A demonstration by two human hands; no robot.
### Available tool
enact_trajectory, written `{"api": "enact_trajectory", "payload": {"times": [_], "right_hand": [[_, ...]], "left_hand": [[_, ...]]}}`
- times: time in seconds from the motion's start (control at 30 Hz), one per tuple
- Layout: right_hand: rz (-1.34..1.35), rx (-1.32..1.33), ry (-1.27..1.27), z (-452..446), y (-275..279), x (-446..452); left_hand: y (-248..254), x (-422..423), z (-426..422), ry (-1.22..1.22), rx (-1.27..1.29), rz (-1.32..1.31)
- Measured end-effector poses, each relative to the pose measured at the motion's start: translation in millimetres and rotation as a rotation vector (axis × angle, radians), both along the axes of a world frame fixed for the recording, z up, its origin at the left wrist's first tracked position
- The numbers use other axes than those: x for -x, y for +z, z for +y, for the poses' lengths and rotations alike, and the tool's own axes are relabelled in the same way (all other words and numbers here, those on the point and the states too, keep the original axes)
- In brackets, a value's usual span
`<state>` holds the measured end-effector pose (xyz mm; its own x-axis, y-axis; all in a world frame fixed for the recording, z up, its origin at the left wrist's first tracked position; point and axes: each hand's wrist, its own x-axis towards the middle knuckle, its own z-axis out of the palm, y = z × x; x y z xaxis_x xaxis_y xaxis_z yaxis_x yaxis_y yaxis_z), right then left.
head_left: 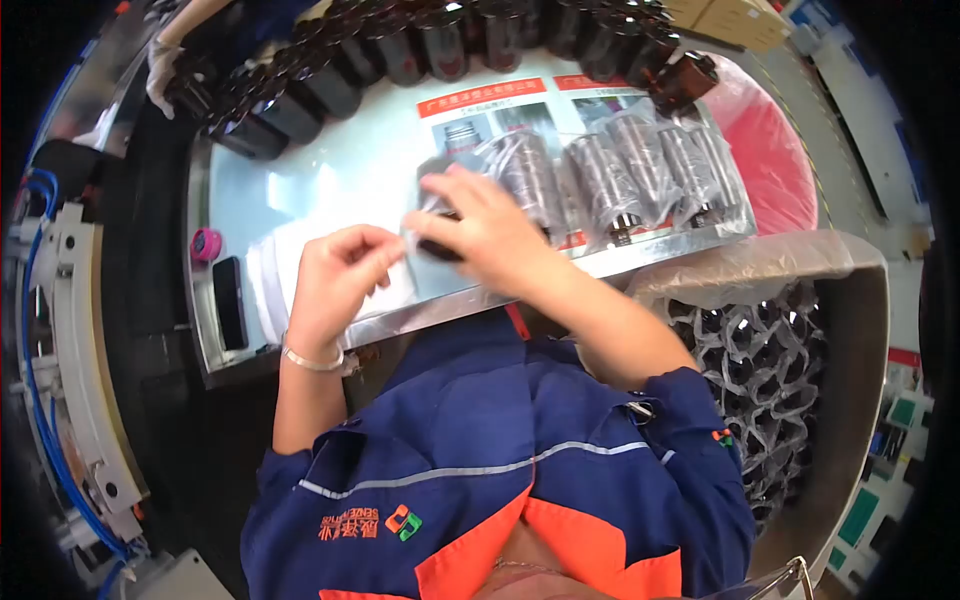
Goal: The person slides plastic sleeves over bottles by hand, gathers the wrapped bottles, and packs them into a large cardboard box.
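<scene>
My right hand [490,225] is wrapped round a dark bottle [437,180] near the front edge of the table [370,150]. My left hand [345,270] is just left of it, thumb and fingertips pinched together; whatever lies between them is too small to name. Under and beside my left hand lies a stack of white bags or sheets [275,280]. Several bottles in clear plastic [610,180] lie to the right of my right hand, over red-headed printed sheets [480,100].
Several dark bottles [400,50] stand along the back edge. A phone [229,303] and a pink tape roll [205,244] lie at left. A box of wrapped bottles [870,400] stands at right, by a pink-lined bin [765,150]. Another person's gloved hand [160,75] is at upper left.
</scene>
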<state>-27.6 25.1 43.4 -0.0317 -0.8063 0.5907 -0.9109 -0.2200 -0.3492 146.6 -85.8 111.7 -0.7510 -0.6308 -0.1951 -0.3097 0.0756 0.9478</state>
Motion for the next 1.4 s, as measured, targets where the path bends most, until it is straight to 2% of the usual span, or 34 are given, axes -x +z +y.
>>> {"api": "enact_trajectory", "payload": {"times": [0.03, 0.07, 0.13, 0.17, 0.2, 0.23, 0.27, 0.37, 0.43, 0.47, 0.5, 0.53, 0.6, 0.63, 0.67, 0.73, 0.8, 0.83, 0.87, 0.9, 0.93, 1.0, 1.03, 1.1, 1.17, 1.23, 1.27, 1.33, 1.37, 1.4], "right_hand": [[0.111, -0.07, -0.008, 4.0, 5.6, 9.2], [0.17, -0.268, 0.002, 13.3, 19.1, 14.3], [0.082, -0.326, 0.052, 23.6, 39.0, 32.0], [0.029, -0.261, 0.014, 24.9, 51.0, 47.3], [-0.01, -0.191, -0.089, 28.2, 63.1, 67.4], [0.065, 0.051, -0.253, 27.3, 62.6, 95.8], [-0.068, 0.147, -0.239, 27.0, 82.0, 123.2], [0.243, 0.181, -0.95, 52.9, 64.9, 241.4], [0.063, 0.003, -1.058, 70.9, 60.3, 296.7], [-0.04, -0.123, -1.09, 74.2, 54.7, 314.6], [0.057, -0.205, -1.095, 73.2, 48.2, 326.4], [-0.016, -0.287, -1.075, 71.1, 43.3, 333.7], [0.013, -0.369, -1.001, 62.8, 36.8, 342.2], [0.026, -0.421, -0.987, 57.3, 32.0, 346.6], [0.023, -0.418, -0.977, 56.0, 26.4, 348.0], [0.08, -0.25, -1.146, 48.5, 20.8, 332.9], [-0.029, -0.119, -1.109, 51.7, 13.9, 332.5], [-0.024, -0.07, -1.102, 53.9, 6.4, 338.2], [0.095, -0.053, -1.189, 56.2, 9.3, 340.4], [0.023, -0.041, -1.126, 60.2, 31.3, 319.3], [0.194, 0.017, -1.289, 65.4, 31.5, 323.4], [-0.134, 0.222, -1.242, 78.3, 47.1, 307.8], [-0.673, 0.384, -0.825, 78.5, 55.0, 297.5], [-0.952, 0.593, -0.479, 68.4, 84.7, 236.7], [-1.219, 0.593, -0.178, 57.0, 96.5, 179.9], [-1.488, 0.604, -0.064, 39.4, 74.8, 126.6], [-1.64, 0.379, 0.207, 34.2, 54.0, 107.6], [-1.818, 0.135, 0.436, 7.9, 36.8, 40.3], [-1.764, 0.081, 0.352, -6.7, 40.3, 5.3], [-1.861, 0.055, 0.37, -21.1, 38.6, -19.7]], "left_hand": [[-6.0, 0.8, -9.0, 0.133, 0.1, -0.092], [-18.7, -3.1, -23.9, 0.172, 0.107, -0.108], [-43.2, -23.6, -50.4, 0.332, 0.298, -0.31], [-43.3, -32.4, -53.2, 0.36, 0.305, -0.324], [-44.3, -37.0, -53.1, 0.289, 0.446, -0.455], [-46.1, -39.3, -50.6, 0.207, 0.577, -0.584], [-44.7, -39.5, -44.9, 0.16, 0.601, -0.615], [-67.7, -48.8, -44.7, 0.116, 0.606, -0.56], [-86.3, -61.4, -58.0, 0.12, 0.577, -0.39], [-81.4, -63.1, -59.8, 0.153, 0.425, -0.397], [-72.0, -61.3, -60.1, 0.189, 0.276, -0.416], [-68.2, -57.2, -57.6, 0.165, 0.273, -0.412], [-60.4, -58.2, -55.8, 0.257, 0.081, -0.334], [-57.0, -57.8, -54.8, 0.262, 0.084, -0.339], [-54.2, -54.3, -52.5, 0.262, 0.124, -0.334], [-47.6, -49.6, -50.0, 0.267, 0.196, -0.357], [-47.4, -51.5, -51.3, 0.283, 0.173, -0.314], [-44.4, -53.3, -50.9, 0.29, 0.098, -0.264], [-44.9, -56.6, -52.0, 0.302, 0.033, -0.217], [-46.7, -61.4, -54.5, 0.304, -0.1, -0.138], [-43.1, -62.9, -52.5, 0.317, -0.161, -0.09], [-40.9, -64.1, -49.5, 0.341, -0.218, -0.041], [-42.7, -63.9, -50.1, 0.344, -0.212, -0.032], [-44.2, -59.9, -50.0, 0.341, -0.205, -0.025], [-44.5, -52.4, -48.5, 0.318, -0.108, 0.022], [-43.4, -41.5, -43.7, 0.307, -0.12, 0.07], [-42.6, -36.4, -40.2, 0.307, -0.134, 0.117], [-40.3, -27.6, -32.2, 0.288, -0.167, 0.187], [-38.4, -24.3, -27.4, 0.279, -0.202, 0.254], [-34.5, -20.9, -22.4, 0.291, -0.209, 0.283]]}}
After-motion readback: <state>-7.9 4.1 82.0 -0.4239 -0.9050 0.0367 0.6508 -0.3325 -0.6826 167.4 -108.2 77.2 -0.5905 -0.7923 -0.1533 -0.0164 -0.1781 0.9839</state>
